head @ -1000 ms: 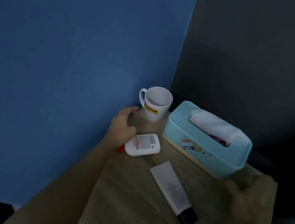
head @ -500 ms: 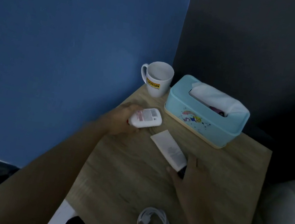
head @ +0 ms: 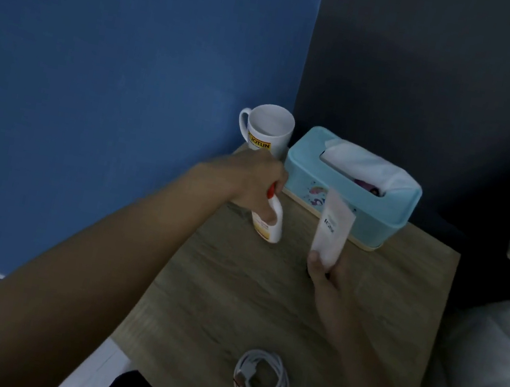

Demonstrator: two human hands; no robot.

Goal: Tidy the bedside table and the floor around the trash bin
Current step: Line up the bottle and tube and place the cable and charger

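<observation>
- Your left hand (head: 255, 183) grips the white bottle (head: 270, 226) upright, just before the mug (head: 265, 131)
- Your right hand (head: 323, 272) holds the white tube (head: 332, 230) upright over the bedside table (head: 230, 290), before the tissue box (head: 378, 214)

The left hand (head: 253, 183) hides most of the bottle's (head: 270, 226) red top. The right hand (head: 324, 274) covers the tube's (head: 333, 230) lower end, and the tube's print is blurred. A purple thing (head: 367, 187) in the tissue box (head: 377, 220) is half hidden under tissue (head: 363, 162). The picture's bottom edge cuts off the desk (head: 230, 290).
</observation>
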